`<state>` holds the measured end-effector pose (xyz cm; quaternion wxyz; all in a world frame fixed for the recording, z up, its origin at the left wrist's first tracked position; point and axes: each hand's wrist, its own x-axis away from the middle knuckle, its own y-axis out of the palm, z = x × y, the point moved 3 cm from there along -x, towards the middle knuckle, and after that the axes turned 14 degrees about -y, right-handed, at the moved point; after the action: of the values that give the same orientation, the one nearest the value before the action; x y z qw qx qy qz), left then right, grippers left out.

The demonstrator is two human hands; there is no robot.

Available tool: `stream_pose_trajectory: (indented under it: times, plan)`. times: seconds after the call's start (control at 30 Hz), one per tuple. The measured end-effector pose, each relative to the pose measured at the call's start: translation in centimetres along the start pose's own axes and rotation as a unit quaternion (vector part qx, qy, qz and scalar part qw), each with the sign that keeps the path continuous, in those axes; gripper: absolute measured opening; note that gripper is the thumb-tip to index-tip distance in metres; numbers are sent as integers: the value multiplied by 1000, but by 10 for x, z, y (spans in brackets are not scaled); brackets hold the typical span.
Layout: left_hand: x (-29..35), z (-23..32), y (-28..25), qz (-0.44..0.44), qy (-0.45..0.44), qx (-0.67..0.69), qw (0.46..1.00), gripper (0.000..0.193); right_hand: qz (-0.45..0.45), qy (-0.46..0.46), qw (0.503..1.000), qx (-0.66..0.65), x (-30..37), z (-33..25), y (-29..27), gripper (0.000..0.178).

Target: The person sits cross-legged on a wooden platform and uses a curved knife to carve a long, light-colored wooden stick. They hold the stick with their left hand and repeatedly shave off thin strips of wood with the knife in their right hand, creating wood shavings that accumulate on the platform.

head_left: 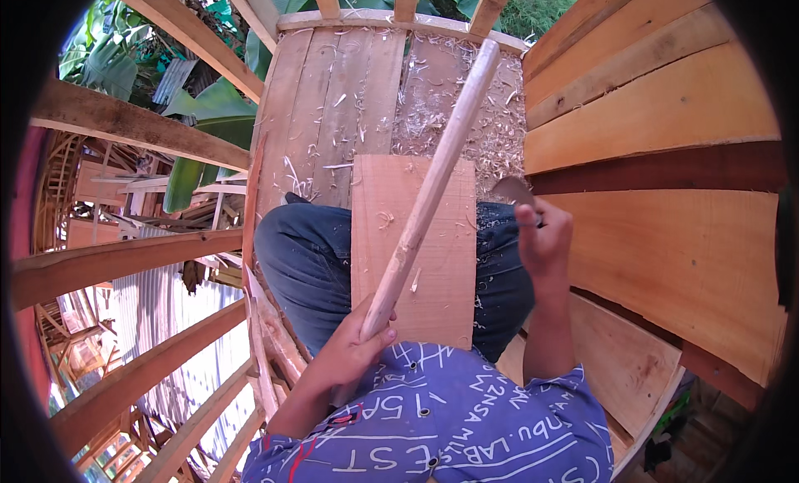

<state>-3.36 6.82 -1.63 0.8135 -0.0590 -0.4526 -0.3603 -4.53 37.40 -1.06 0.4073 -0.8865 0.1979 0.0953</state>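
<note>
My left hand [359,343] is closed around the lower part of a long, pale wooden stick [443,168]. The stick slants up and away to the right, its far end above the shavings-covered floor. Across my lap lies a flat rectangular wooden board [384,241], with a few curled shavings on it. To the right of the board, my right hand [546,235] is closed on a knife [511,189]. The dark, broad blade points away from me and to the left, apart from the stick; the handle is mostly hidden in my fingers.
Wood shavings [491,146] lie scattered over the plank floor [333,92]. A plank wall [666,233] stands close on my right. Spaced wooden rails [141,258] run along my left, with corrugated sheets and timber beyond. Banana leaves [218,117] hang outside.
</note>
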Motion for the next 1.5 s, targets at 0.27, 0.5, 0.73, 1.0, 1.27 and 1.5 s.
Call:
stream_pose_trajectory:
  times: [0.27,0.5,0.73,1.0,1.27,1.5]
  plan:
    - [6,35,6,74,47,-74,993,25,-70,-105,992,7,20,-49,42,65]
    - [4,33,15,125,61,-184,973,23,-50,-120,989,76,13,-28,38,68]
    - [9,36,23,111,35,-203,972,26,14,-106,984,140,-4,-6,26,72]
    - [12,34,21,103,16,-210,972,28,48,-55,986,149,-29,16,16,74]
    - [16,22,19,71,14,-238,969,29,101,128,985,47,-43,54,3,76]
    - [15,-15,-6,112,45,-157,980,28,25,63,998,-17,-49,28,11,67]
